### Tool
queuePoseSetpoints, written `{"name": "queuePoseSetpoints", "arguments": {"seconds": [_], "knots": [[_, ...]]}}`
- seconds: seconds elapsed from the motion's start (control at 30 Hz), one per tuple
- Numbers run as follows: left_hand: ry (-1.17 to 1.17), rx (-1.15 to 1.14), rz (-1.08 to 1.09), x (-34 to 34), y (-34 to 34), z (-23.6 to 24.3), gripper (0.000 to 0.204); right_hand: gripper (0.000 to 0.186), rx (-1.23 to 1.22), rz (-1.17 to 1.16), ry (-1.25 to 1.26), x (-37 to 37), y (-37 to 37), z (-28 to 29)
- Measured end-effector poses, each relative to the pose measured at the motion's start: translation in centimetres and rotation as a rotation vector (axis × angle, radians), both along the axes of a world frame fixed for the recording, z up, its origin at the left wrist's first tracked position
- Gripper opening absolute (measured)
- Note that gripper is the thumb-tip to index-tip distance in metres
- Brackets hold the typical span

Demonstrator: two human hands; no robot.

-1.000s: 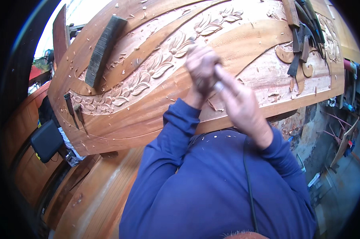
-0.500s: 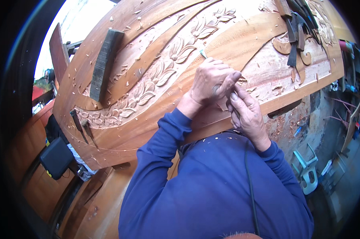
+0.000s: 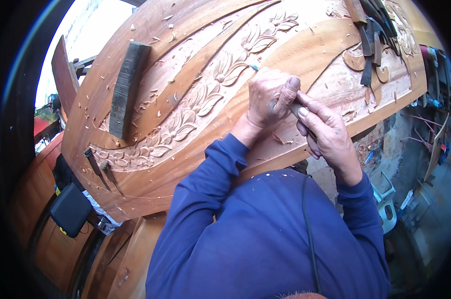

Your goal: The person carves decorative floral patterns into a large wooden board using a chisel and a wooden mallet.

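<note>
A carving chisel (image 3: 296, 108) lies slantwise across a large carved wooden panel (image 3: 305, 47), its tip pointing away to the upper left. My left hand (image 3: 271, 97) is closed around its shank, close to the tip, and rests on the panel. Farther back, my right hand (image 3: 330, 130) grips the handle between thumb and fingers, over the panel's near edge. Just beyond the chisel's tip runs a carved band of leaves and flowers (image 3: 225, 70). My fingers hide most of the tool.
A dark wooden block (image 3: 129, 89) lies on the panel's left part. Two slim tools (image 3: 96, 167) rest near its lower left corner. Several chisels (image 3: 367, 40) are heaped at the upper right. Wood chips are scattered about. A pale teal plastic chair (image 3: 385, 204) stands at the right.
My right hand has shifted to the right and slightly away from my left, and more of the chisel's handle shows. The left keeps its hold. The whole view has shifted slightly.
</note>
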State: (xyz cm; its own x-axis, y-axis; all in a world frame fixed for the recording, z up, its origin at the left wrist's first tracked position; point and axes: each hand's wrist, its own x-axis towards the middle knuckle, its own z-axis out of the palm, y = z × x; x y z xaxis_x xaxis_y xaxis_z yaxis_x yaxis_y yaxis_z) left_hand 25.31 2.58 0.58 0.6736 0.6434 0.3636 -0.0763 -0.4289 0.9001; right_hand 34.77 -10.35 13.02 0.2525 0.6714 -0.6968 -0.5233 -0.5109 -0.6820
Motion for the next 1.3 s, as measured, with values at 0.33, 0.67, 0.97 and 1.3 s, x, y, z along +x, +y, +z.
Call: {"name": "queuePoseSetpoints", "arguments": {"seconds": [0.33,0.67,0.97,1.3], "knots": [[0.009,-0.003,0.146,1.3,-0.7,-0.2,0.046,0.043,-0.054,0.058,0.005,2.3,0.7,-0.7],[0.090,0.074,0.245,1.5,-0.9,0.4,0.053,0.040,0.136,0.142,-0.111,2.6,0.1,-4.4],[0.012,0.371,0.026,-2.5,-1.8,2.7,0.040,0.043,0.361,0.042,-0.116,-3.6,-5.5,-4.9],[-0.006,0.055,-0.170,-2.0,0.5,-0.1,0.042,0.049,0.132,-0.247,0.021,-7.4,-2.6,-3.9]]}}
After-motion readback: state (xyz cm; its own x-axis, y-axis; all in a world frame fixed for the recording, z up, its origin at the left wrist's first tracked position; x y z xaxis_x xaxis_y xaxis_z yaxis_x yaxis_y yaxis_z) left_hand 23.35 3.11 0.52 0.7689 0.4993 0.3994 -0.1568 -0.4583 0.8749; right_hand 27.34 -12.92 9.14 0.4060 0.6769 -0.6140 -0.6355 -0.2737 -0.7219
